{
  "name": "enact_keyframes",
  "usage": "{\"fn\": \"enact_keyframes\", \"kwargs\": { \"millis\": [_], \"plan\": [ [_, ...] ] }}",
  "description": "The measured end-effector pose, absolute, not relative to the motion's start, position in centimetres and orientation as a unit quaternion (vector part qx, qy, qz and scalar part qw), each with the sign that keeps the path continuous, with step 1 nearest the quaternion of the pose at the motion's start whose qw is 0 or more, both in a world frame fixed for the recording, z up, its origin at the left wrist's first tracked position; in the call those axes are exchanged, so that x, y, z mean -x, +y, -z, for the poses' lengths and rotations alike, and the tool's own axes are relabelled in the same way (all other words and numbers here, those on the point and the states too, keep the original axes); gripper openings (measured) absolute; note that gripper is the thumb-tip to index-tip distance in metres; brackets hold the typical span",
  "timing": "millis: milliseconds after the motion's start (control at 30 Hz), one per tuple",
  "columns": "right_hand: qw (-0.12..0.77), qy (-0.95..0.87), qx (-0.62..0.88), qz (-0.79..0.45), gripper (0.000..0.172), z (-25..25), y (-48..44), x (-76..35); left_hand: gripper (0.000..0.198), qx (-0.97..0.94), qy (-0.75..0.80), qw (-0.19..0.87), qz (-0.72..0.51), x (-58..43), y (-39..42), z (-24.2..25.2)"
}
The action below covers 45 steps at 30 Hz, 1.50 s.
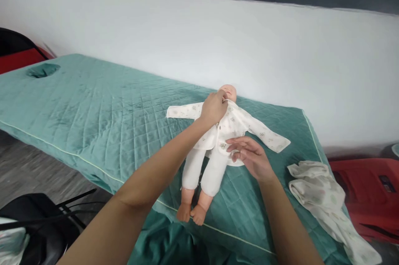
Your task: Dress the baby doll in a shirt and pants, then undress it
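A baby doll [228,91] lies on its back on a green quilted bed cover, feet toward me. It wears white padded-looking trousers [215,171] and a white printed baby jacket [234,120] with both sleeves spread out to the sides. At the neckline, my left hand [214,108] has its fingers closed on the jacket's collar, partly covering the doll's chin and chest. My right hand [249,155] is beside the jacket's lower hem, fingers loosely stretched out and apart, the tips touching or just over the fabric. The doll's hands are hidden.
The bed [102,103] runs along a white wall and has a face hole [43,70] at its far left. A crumpled white printed cloth [321,192] lies at the right edge. Red chairs [370,190] stand right; a black chair [40,223] is at lower left.
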State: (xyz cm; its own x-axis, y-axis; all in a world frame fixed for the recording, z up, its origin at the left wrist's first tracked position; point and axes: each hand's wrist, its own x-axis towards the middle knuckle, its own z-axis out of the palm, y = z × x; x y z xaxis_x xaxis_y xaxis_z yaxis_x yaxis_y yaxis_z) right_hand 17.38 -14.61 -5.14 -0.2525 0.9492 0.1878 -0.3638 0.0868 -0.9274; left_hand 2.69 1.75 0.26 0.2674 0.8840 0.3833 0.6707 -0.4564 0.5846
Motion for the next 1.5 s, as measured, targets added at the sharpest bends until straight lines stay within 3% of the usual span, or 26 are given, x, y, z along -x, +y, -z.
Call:
{"fn": "enact_keyframes", "kwargs": {
  "millis": [133, 300, 467, 600, 833, 1000, 1267, 1500],
  "plan": [
    [0.595, -0.483, 0.316, -0.559, 0.018, 5.8, -14.2, -17.4, 0.016, -0.759, 0.523, 0.175, -0.346, -1.7, 2.0, 0.9],
    [0.65, -0.518, 0.384, -0.401, 0.023, 6.3, -13.5, -17.3, 0.017, -0.764, 0.489, 0.167, -0.387, -0.6, 1.4, 1.9],
    [0.524, -0.651, 0.484, -0.26, 0.045, 7.0, -13.8, -17.0, 0.017, -0.789, 0.418, 0.166, -0.419, 2.9, -1.1, 3.7],
    [0.429, -0.72, 0.501, -0.217, 0.068, 7.6, -14.3, -16.4, 0.019, -0.759, 0.419, 0.186, -0.463, 7.1, -4.8, 6.7],
    [0.476, -0.643, 0.526, -0.289, 0.076, 8.5, -16.6, -15.2, 0.033, -0.766, 0.484, 0.208, -0.367, 11.2, -9.9, 9.6],
    [0.464, -0.63, 0.589, -0.203, 0.062, 9.3, -19.4, -14.8, 0.039, -0.812, 0.494, 0.157, -0.27, 11.4, -10.5, 9.8],
    [0.429, -0.554, 0.709, -0.086, 0.04, 10.5, -21.2, -14.7, 0.046, -0.816, 0.466, 0.188, -0.286, 11.8, -10.3, 9.8],
    [0.425, -0.568, 0.698, -0.099, 0.029, 10.0, -21.4, -14.4, 0.023, -0.817, 0.486, 0.084, -0.299, 11.6, -11.4, 9.9]
  ]
}}
